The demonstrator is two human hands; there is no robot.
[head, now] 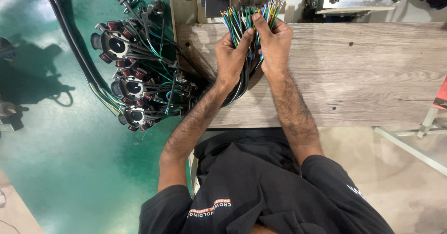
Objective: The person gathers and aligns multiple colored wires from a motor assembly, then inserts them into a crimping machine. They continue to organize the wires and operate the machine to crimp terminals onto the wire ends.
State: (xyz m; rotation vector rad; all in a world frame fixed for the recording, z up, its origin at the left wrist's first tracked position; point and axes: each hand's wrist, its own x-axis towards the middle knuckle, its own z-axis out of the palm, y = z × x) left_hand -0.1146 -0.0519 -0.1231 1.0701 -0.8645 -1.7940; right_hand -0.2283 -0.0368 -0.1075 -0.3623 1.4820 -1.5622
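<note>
- Left hand (230, 57) and right hand (274, 45): both grips closed on one bundle of coloured wires (247, 20), at the counter (363, 75) far edge, left part.
- Wire ends fan out beyond the fingertips, toward the grey machine (326, 1).
- Black sheathed leads trail off the counter's left edge to a cluster of stator coils (130, 75).

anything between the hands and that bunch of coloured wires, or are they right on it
Nothing visible stands between them. The left hand and the right hand both grip the bunch of coloured wires directly, over the wooden table. The wire ends fan out above the fingers toward the machine.
</note>
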